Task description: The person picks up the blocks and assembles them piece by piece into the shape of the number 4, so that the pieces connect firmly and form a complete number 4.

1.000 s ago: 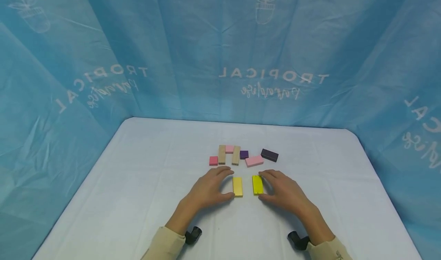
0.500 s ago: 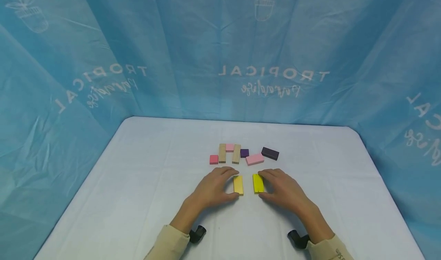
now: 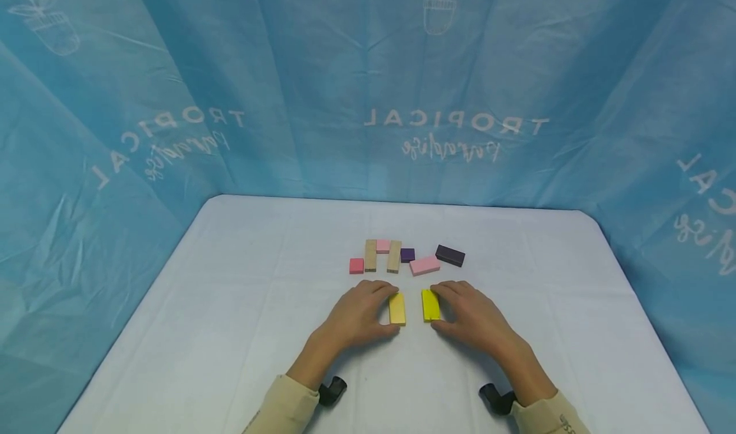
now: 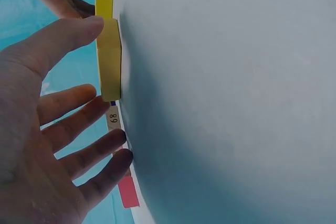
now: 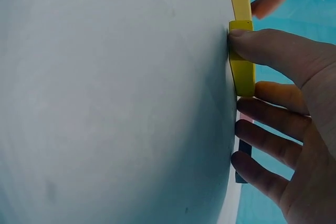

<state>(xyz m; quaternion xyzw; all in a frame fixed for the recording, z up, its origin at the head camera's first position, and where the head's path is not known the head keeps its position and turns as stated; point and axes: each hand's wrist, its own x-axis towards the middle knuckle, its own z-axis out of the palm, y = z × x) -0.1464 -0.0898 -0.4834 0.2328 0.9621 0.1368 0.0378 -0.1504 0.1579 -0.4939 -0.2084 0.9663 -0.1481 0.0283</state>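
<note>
Two small rectangular blocks lie on the white-covered table with a narrow gap between them: a pale yellow block (image 3: 398,310) and a bright yellow block (image 3: 431,305). My left hand (image 3: 359,312) holds the pale one by its ends, thumb at the near end and fingertips at the far end. In the left wrist view, that thumb overlaps a corner of the pale yellow block (image 4: 109,61), while the other fingers spread out behind. My right hand (image 3: 474,312) pinches the bright yellow block (image 5: 243,74) likewise, its thumb pressed on the near end and fingers beyond.
Behind the hands lie two natural wood blocks (image 3: 370,256), a red block (image 3: 356,266), a dark purple block (image 3: 407,255), two pink blocks (image 3: 424,266) and a black block (image 3: 450,255). A blue printed curtain (image 3: 322,89) surrounds the table (image 3: 276,332).
My left hand has moved right, bringing thumb and fingertips to the ends of the pale yellow block. My right hand stays at the bright yellow block. The blocks keep their places.
</note>
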